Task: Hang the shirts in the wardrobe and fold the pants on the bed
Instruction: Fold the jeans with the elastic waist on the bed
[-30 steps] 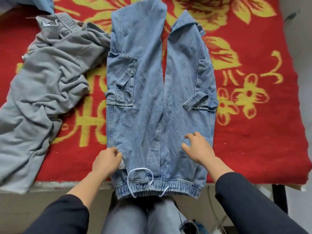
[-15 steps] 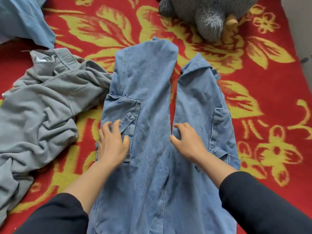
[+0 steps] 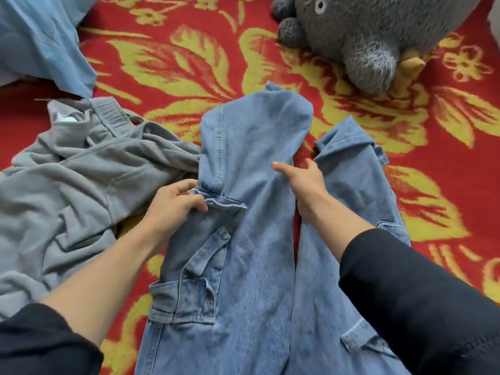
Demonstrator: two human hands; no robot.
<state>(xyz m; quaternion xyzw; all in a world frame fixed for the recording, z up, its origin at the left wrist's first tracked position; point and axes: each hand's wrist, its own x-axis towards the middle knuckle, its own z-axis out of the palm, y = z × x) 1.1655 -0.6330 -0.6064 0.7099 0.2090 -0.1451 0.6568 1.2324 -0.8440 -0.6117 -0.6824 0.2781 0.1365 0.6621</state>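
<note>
Light-blue cargo jeans (image 3: 243, 266) are lying legs apart on the bed's red blanket (image 3: 189, 63). The left hand (image 3: 173, 209) is pinching one leg's outer seam, and the right hand (image 3: 305, 182) is gripping its inner edge.

Single head-worn wide-angle view, steeply down and forward, close above bed (image 3: 189, 63).

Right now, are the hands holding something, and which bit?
The left hand grips the blue denim jeans at the outer edge of one leg, by a pocket flap. The right hand lies on that leg's inner edge; a grip cannot be told.
</note>
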